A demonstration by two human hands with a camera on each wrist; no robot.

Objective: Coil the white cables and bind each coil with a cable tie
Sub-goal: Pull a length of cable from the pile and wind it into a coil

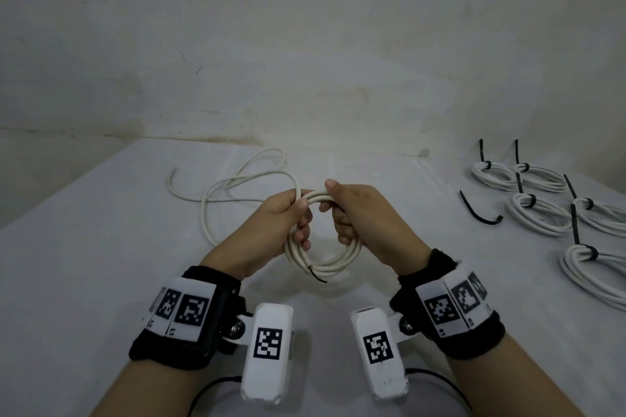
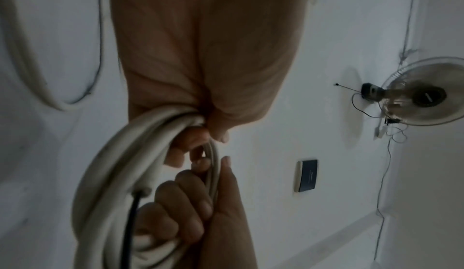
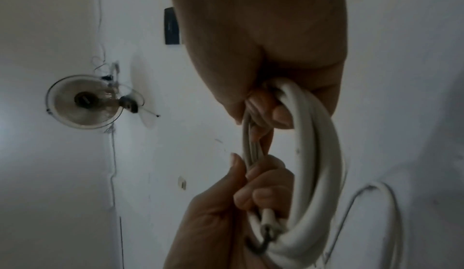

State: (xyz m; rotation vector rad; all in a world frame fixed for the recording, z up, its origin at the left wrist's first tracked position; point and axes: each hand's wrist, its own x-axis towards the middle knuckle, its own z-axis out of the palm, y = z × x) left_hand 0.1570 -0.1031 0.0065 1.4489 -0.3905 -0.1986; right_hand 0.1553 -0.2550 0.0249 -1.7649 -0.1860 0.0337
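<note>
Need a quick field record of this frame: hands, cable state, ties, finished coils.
left hand: left hand grips the left side of the coil
right hand: right hand grips the coil's right side
coil in progress: white cable coil, held above the table, no tie on it
uncoiled remainder: loose cable lying on the table behind the hands
cable end: dark core tip sticks out at the coil's bottom
spare tie: loose black cable tie on the table, right of the hands
finished coils: five tied coils at far right
</note>
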